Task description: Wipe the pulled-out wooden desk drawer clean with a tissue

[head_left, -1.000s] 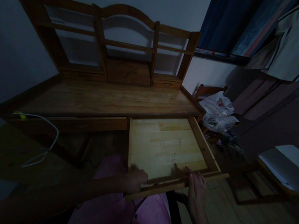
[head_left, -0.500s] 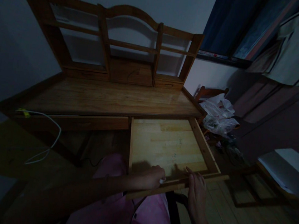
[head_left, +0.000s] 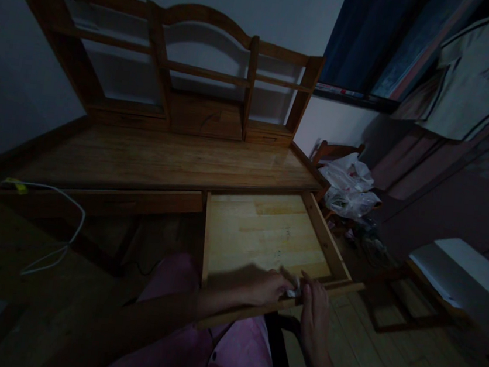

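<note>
A pale wooden drawer (head_left: 265,233) is pulled out from a wooden desk (head_left: 162,162) and shows a bare bottom. My left hand (head_left: 270,286) is closed on a small white cloth (head_left: 291,293) at the drawer's near inside edge. My right hand (head_left: 314,315) rests on the drawer's front rail just right of it, fingers together and extended, almost touching the left hand. My pink-clothed lap (head_left: 224,358) lies below the drawer.
A wooden hutch (head_left: 187,65) with shelves stands at the back of the desk. A white cable (head_left: 58,227) hangs off the desk's left front. A chair with plastic bags (head_left: 350,187) stands to the right. A white-topped thing (head_left: 459,273) is at the far right on wood flooring.
My left hand has slid to the right along the drawer's near edge with the white cloth, ending beside my right hand. The right hand has stayed on the front rail.
</note>
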A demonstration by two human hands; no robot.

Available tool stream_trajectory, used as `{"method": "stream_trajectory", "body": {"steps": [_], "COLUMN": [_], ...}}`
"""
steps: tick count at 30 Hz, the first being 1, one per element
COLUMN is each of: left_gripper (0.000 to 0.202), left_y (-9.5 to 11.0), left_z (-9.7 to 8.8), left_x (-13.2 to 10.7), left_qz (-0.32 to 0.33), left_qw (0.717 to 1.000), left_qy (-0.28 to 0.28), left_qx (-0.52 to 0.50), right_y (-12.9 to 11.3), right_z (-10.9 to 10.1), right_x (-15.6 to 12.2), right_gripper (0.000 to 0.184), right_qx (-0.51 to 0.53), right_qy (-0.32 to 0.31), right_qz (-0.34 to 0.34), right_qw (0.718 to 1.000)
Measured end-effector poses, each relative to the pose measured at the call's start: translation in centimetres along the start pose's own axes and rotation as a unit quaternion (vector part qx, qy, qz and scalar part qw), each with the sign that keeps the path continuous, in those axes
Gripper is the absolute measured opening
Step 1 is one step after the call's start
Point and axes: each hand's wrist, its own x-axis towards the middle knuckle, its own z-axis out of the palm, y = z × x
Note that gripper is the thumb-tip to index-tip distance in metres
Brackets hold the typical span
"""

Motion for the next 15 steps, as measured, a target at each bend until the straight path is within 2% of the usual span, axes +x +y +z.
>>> {"method": "stream_trajectory", "body": {"steps": [3,6,11,15], "left_gripper": [0.049,0.050,0.046,0.047], "left_y": [-0.5,-1.3,-2.9,-3.4], "left_z": [0.1,0.1,-0.4,-1.3], "left_x": [-1.0,-1.9,-2.8,-3.4], "left_qz": [0.024,0.058,0.045,0.053], "left_qw": [1.000,0.998,0.997,0.995], "left_qy": [-0.007,-0.003,-0.024,-0.050], "left_qx": [0.001,-0.033,-0.064,-0.062], "right_y": [-0.1,-0.1,0.0,-0.2], "right_z": [0.1,0.2,0.2,0.0], "right_x": [0.0,0.0,0.1,0.1], "right_gripper": [0.040,0.039,0.038,0.037], "right_qx": [0.018,0.019,0.014,0.014], "right_qy": [0.007,0.000,-0.003,0.000], "right_qz": [0.043,0.046,0.051,0.048], "right_qw": [0.999,0.999,0.999,0.999]}}
